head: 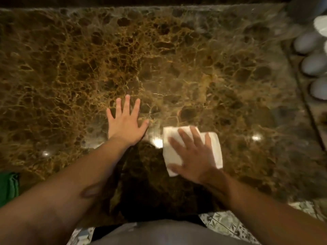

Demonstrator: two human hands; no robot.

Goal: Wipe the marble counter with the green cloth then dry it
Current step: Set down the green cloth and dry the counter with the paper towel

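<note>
The right hand (192,156) presses flat, fingers spread, no closed grip, on a folded white paper towel (177,152) on the brown veined marble tabletop (159,59). The left hand (126,121) lies open, palm down, beside it. The green cloth (8,186) sits at the tabletop's near left edge.

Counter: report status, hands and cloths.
Left hand flat on marble counter. Right hand pressing white towel. Green cloth aside, left edge. Eggs far right.
</note>
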